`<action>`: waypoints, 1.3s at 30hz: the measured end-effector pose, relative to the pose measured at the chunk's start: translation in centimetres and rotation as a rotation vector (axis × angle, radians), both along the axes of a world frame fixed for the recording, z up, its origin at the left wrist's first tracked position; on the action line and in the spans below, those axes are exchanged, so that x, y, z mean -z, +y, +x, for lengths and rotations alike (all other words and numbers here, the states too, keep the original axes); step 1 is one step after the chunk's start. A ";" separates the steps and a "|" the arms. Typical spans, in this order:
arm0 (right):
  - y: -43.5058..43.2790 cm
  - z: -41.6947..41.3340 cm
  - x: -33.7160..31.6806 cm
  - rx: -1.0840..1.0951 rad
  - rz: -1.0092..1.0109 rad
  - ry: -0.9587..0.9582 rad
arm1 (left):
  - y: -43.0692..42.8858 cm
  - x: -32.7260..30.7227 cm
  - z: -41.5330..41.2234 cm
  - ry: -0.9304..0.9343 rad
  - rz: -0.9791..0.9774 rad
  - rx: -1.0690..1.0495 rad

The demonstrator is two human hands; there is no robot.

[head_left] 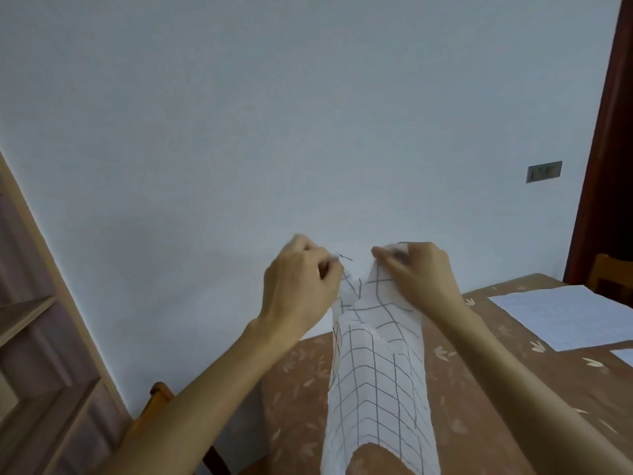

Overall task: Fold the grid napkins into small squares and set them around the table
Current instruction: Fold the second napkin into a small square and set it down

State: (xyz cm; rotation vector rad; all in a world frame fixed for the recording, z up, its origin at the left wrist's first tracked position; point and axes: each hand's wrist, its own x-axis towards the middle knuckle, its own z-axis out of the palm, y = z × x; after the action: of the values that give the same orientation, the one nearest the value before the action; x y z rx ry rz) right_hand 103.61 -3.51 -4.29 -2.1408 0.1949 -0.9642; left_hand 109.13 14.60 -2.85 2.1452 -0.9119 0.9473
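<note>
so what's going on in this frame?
A person is holding a grid napkin up over the table. The left hand and right hand each have a pinching grip on its top edge. It hangs loose and creased, not yet folded into a square. A flat white sheet lies on the table's far right side.

Grid napkin [376, 389], centre to 6 o'clock: white, crossed by dark grey lines forming open squares. Worktop [298, 389]: tan-brown cover scattered with pale leaf sprigs. Flat napkin [565, 313], 3 o'clock: white, faint grey grid. Wall [274, 114], 12 o'clock: plain pale blue-grey. Door frame [609, 149], 2 o'clock: dark red-brown. Shelf unit [34, 320], 8 o'clock: light wood.
</note>
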 end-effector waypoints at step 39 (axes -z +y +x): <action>-0.5 0.5 1.9 0.034 -0.329 -0.483 | 1.1 -1.9 2.9 0.600 0.207 -0.003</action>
State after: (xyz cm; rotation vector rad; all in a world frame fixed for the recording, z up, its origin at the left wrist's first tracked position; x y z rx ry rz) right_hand 104.10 -3.96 -6.21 -2.1171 -0.1783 -1.5871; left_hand 112.01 15.70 -0.98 2.3981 -0.7189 0.1756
